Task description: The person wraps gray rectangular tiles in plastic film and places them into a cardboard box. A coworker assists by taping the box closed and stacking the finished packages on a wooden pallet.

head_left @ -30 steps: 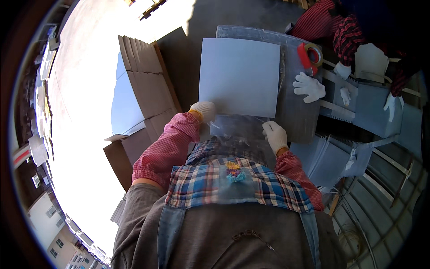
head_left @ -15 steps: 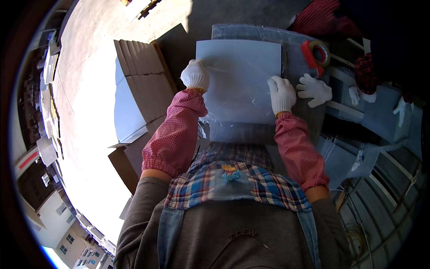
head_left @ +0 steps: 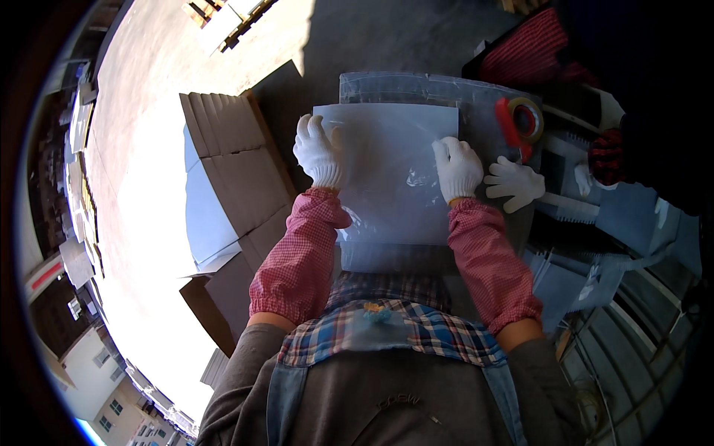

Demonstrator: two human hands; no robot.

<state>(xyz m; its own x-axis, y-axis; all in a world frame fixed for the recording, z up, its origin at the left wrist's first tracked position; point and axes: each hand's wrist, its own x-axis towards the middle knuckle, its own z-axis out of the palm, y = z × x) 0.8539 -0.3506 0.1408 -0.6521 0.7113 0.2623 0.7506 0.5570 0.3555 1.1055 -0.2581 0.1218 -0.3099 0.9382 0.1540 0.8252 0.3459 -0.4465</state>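
Observation:
A flat white panel (head_left: 387, 212) lies in front of me on a grey stack wrapped in clear plastic (head_left: 405, 83). Shiny wrinkles and glints of clear plastic film (head_left: 422, 178) show over its surface. My left hand (head_left: 318, 154), in a white knitted glove, is at the panel's upper left edge with its fingers spread. At the right edge, my gloved right hand (head_left: 457, 169) has its fingers bent together, seemingly pinching the film; its fingertips are partly hidden. Beside it lies a loose white glove (head_left: 515, 183).
A red tape dispenser (head_left: 513, 130) with a tan roll sits at the far right of the stack. Folded cardboard (head_left: 242, 149) stands at left. A co-worker's red checked sleeve (head_left: 606, 156) is at right, near grey sheets and racks (head_left: 569, 282).
My left hand has gone from closed to fingers spread at the panel's left edge. The right hand stays by the right edge. The whole view has shifted, so the panel sits lower.

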